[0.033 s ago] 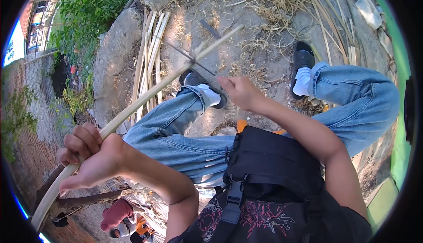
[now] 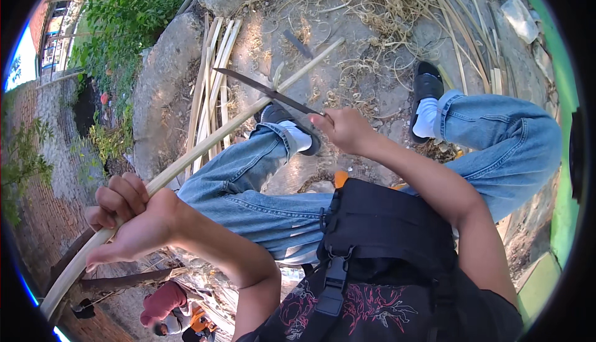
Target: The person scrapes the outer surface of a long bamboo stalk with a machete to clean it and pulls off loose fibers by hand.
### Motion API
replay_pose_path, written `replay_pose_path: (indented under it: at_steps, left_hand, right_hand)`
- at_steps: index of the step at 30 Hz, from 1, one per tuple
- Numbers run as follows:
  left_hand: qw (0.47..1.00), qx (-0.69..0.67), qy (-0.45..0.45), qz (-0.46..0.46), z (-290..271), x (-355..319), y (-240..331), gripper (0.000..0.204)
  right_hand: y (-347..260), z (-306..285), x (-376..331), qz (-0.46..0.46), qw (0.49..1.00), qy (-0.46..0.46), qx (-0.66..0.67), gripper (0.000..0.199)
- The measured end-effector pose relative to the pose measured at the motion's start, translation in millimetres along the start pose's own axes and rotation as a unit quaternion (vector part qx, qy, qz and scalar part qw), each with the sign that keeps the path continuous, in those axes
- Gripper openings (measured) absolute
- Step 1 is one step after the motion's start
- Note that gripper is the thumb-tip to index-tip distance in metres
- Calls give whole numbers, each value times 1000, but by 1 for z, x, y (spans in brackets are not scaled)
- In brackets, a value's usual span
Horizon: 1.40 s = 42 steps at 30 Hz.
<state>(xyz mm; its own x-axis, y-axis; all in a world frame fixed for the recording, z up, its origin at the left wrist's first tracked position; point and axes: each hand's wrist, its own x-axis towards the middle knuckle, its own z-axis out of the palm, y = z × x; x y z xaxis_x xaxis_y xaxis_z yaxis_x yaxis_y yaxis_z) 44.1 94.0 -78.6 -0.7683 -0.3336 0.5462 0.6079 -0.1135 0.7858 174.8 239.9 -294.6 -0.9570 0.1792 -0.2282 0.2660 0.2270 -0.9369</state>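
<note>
A long pale strip of split bamboo or wood (image 2: 212,141) runs diagonally from the lower left to the upper middle. My left hand (image 2: 144,219) is closed around its near part, palm turned up and thumb pointing left. In my right hand (image 2: 346,131), the fingers wrap the handle of a knife with a long dark blade (image 2: 247,82); the handle is mostly hidden. The blade lies across the strip toward its far end. A thin curled shaving (image 2: 277,75) stands up from the strip just beyond the blade.
Several pale strips (image 2: 214,87) lie by a rock on the left, with more strips (image 2: 475,44) at upper right. Curly shavings (image 2: 385,0) heap at the top. A flat grey piece (image 2: 298,43) lies near the strip's tip. Another person (image 2: 166,303) is at lower left.
The knife and my right hand have shifted slightly; the blade, blurred and thin before, now shows its broad side. The shaving stands out more clearly. My left hand has barely moved.
</note>
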Motion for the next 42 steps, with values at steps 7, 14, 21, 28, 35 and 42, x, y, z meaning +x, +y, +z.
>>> replay_pose_path:
  at_steps: [7,14,21,28,35,42]
  left_hand:
    - [1000,-9,3,6,2,0,10,64]
    - [994,87,11,57,23,-7,25,60]
    - [984,-99,-144,40,16,-1,32,62]
    - [995,74,18,67,34,-6,21,62]
    - [995,72,-14,67,34,-7,28,60]
    - [995,69,16,67,34,-6,24,62]
  right_hand:
    - [-62,-10,-17,-3,999,-29,13,64]
    - [-24,-14,-13,36,998,-17,51,58]
    - [-18,-18,-18,-58,996,-26,66,60]
    - [-37,-11,-8,-10,996,-13,89,59]
    - [30,-23,1,121,991,-60,-7,40]
    - [-30,-7,-7,-5,999,43,3,26]
